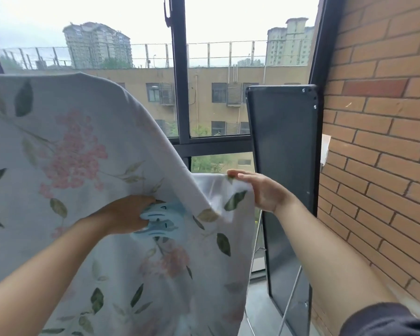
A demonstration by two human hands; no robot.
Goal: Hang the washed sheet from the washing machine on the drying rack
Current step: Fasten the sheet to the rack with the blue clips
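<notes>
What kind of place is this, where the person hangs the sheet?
Probably an enclosed balcony high in an apartment building: a large window looks out over rooftops, a brick wall stands at right, and the sheet hangs there.

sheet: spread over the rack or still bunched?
Mostly spread. The floral sheet drapes flat, falling down the near side. Its right corner is folded back, pinched by the right hand; the left hand grips a blue clip.

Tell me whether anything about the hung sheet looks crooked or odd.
The sheet hangs unevenly: its top edge drops steeply toward the right, where the right hand holds a folded-over corner. The left hand presses a blue clip against the fabric. No tears or stains show.
</notes>
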